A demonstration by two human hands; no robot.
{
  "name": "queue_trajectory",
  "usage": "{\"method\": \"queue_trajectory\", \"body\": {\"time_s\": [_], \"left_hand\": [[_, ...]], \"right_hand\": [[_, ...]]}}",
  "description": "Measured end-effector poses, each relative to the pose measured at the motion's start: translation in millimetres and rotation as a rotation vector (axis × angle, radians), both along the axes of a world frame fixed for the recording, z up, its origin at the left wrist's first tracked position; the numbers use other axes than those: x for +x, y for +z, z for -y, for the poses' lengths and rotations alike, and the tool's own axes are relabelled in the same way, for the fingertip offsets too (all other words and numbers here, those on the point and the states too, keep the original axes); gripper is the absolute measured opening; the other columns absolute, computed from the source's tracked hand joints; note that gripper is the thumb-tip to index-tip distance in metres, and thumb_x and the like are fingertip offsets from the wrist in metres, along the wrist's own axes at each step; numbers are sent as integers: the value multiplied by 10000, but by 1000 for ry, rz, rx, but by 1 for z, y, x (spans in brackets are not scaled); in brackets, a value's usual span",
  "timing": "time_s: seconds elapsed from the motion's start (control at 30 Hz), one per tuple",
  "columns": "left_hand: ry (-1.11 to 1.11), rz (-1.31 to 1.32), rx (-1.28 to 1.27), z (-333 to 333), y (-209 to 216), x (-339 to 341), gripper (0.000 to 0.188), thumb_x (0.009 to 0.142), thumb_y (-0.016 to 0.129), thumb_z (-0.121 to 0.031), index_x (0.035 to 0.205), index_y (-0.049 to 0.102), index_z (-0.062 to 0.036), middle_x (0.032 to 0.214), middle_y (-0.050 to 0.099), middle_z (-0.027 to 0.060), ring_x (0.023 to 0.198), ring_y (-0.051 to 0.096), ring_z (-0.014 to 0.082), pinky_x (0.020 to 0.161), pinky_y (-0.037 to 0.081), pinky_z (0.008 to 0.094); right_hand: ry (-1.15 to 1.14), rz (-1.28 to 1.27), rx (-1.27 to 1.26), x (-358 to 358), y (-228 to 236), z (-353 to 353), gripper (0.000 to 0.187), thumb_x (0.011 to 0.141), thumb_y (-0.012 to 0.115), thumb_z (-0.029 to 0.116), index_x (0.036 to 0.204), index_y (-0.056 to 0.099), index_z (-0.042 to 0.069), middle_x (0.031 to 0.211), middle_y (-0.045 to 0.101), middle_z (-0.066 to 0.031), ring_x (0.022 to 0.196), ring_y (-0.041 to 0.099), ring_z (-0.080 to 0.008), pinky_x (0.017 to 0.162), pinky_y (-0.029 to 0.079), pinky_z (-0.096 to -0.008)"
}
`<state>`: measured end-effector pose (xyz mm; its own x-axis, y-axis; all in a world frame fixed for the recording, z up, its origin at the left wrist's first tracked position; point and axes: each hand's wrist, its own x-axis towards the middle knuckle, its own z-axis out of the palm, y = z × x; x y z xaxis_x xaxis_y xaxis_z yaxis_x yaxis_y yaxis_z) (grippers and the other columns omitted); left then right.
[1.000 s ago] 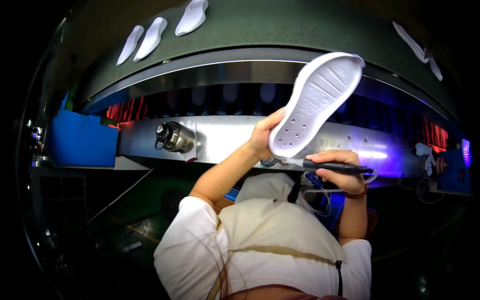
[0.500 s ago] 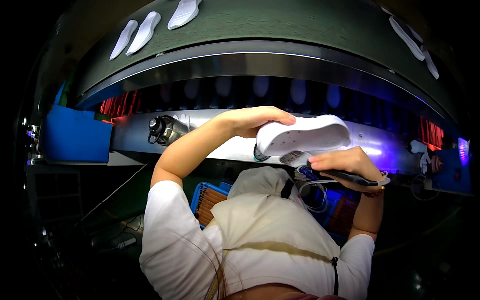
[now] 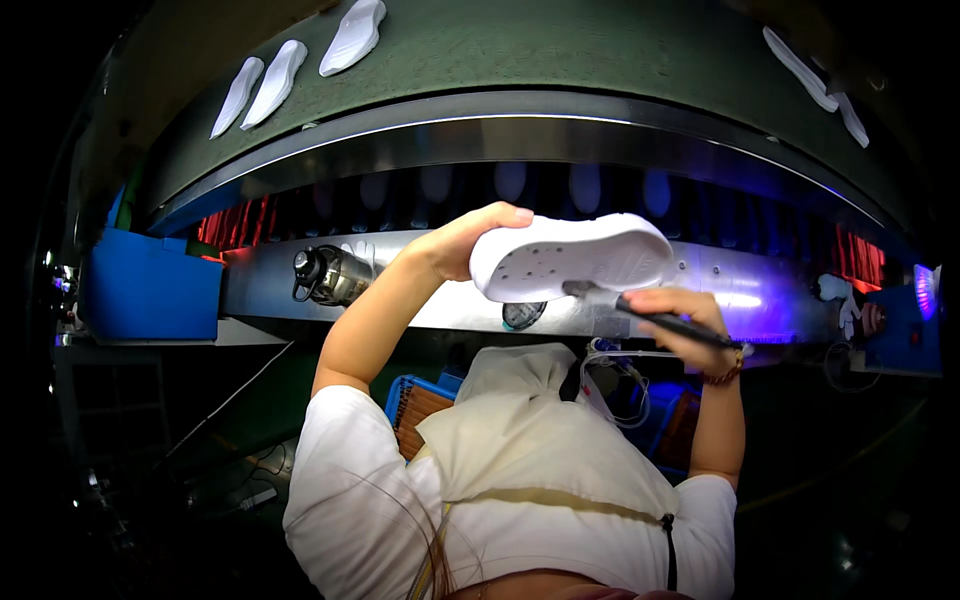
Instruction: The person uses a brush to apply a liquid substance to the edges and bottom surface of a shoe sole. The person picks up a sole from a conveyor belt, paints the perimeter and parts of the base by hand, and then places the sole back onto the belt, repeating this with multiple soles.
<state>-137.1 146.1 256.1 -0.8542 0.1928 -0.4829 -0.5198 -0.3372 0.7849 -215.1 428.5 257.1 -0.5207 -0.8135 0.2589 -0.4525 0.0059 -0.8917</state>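
Observation:
My left hand [image 3: 477, 238] grips the left end of a white shoe sole [image 3: 560, 255], thumb over its upper edge. The sole is held up above the metal shelf, its hollow side with small holes showing. My right hand [image 3: 690, 320] is closed round the black handle of a brush [image 3: 605, 296]. The brush's bristles are at the sole's lower edge, near the middle; whether they touch it is hard to tell. Below the sole, a small round dish [image 3: 523, 316] rests on the metal shelf [image 3: 440, 303].
A dark-lidded bottle [image 3: 336, 276] lies on the shelf at left. Several white soles [image 3: 276, 84] lie on the green conveyor belt [image 3: 550, 60] beyond a metal rail [image 3: 520, 128]. Blue boxes [image 3: 150, 280] stand at both ends. A clear tube [image 3: 620, 400] hangs near my lap.
The sole and my left hand have shifted left. My right hand has moved slightly left, with the brush now angled up against the sole's lower edge. Soles on the belt appear lower and farther left.

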Motion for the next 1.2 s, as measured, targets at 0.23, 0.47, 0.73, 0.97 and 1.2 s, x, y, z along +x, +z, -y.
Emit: {"method": "queue_trajectory", "body": {"time_s": [0.23, 0.47, 0.73, 0.97, 1.2], "left_hand": [[292, -210, 740, -13, -53, -8, 823, 752, 194, -738, 1267, 393, -128, 1233, 454, 150, 1128, 451, 282, 931, 362, 453], [406, -220, 734, -67, -63, -24, 857, 775, 123, -717, 1264, 363, -56, 1177, 469, 208, 1082, 467, 348, 926, 367, 473], [401, -351, 816, -55, -50, -17, 842, 761, 155, -732, 1254, 377, -87, 1097, 514, 184, 1020, 503, 358, 900, 390, 498], [429, -404, 842, -56, -32, -24, 861, 756, 147, -738, 1234, 384, -63, 1069, 529, 177, 989, 529, 318, 861, 428, 459], [440, -388, 791, -43, -18, -34, 870, 743, 229, -743, 1215, 404, -33, 1073, 530, 176, 978, 536, 344, 849, 436, 485]], "right_hand": [[37, 47, -197, 3, 9, 7, 219, 671, 619, -46, 889, 626, -22, 910, 629, -160, 848, 599, -223, 745, 467, -289], [-249, -130, -104, 2, -2, 48, 181, 681, 636, -1, 862, 636, -7, 833, 618, -116, 728, 594, -191, 653, 466, -269], [33, -192, -89, 16, 18, 35, 175, 660, 660, 61, 830, 630, 35, 775, 623, -103, 745, 604, -237, 682, 474, -316], [205, -156, -135, 21, 18, 36, 205, 648, 666, 20, 851, 638, 20, 827, 636, -99, 801, 602, -224, 739, 470, -314], [268, -131, -109, 6, 10, 26, 187, 681, 640, -17, 868, 625, -19, 880, 630, -145, 929, 570, -238, 804, 457, -334]]}}
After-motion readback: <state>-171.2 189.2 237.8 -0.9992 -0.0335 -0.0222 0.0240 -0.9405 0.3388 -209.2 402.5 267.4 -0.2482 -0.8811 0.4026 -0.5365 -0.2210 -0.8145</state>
